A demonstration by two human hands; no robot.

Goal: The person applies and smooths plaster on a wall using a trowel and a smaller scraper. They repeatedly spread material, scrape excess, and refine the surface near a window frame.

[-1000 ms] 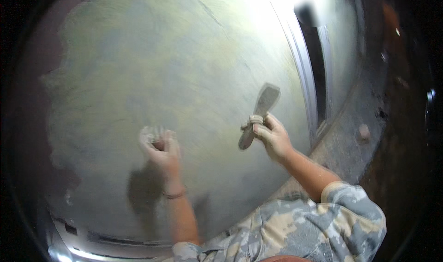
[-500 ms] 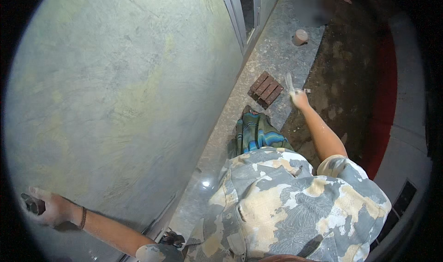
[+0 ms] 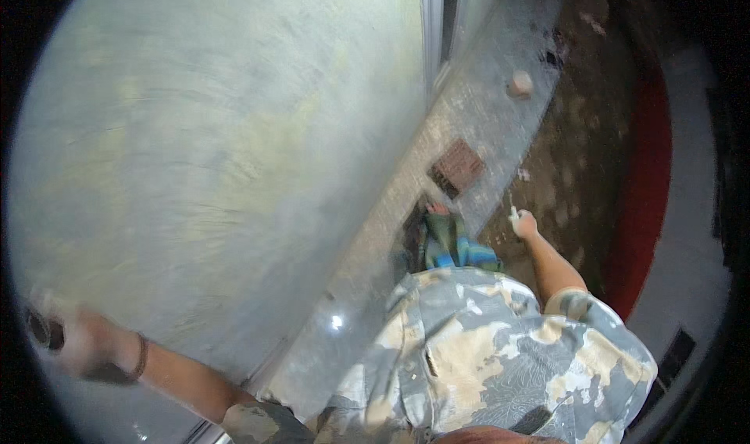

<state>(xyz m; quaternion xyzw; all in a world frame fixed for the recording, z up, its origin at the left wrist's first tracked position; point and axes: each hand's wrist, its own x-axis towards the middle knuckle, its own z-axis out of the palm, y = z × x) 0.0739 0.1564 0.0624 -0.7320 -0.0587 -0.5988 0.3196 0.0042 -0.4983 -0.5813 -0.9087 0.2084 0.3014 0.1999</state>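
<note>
Here, at eight o'clock, my blurred left hand (image 3: pixel 95 345) curls around a dark object (image 3: pixel 44 329) by the wall (image 3: pixel 226 131); at three, my right hand (image 3: pixel 526 224) closes round a thin pale tool (image 3: pixel 513 212); a brown block (image 3: pixel 461 165) sits at two.

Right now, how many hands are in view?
2: the left hand, blurred at the lower left, holding a dark object; the right hand, right of centre, holding a pale tool. No others show.

The left grip (image 3: pixel 94 346), blurred, extends sideways while right grip (image 3: pixel 525 223) curls ahead
</note>
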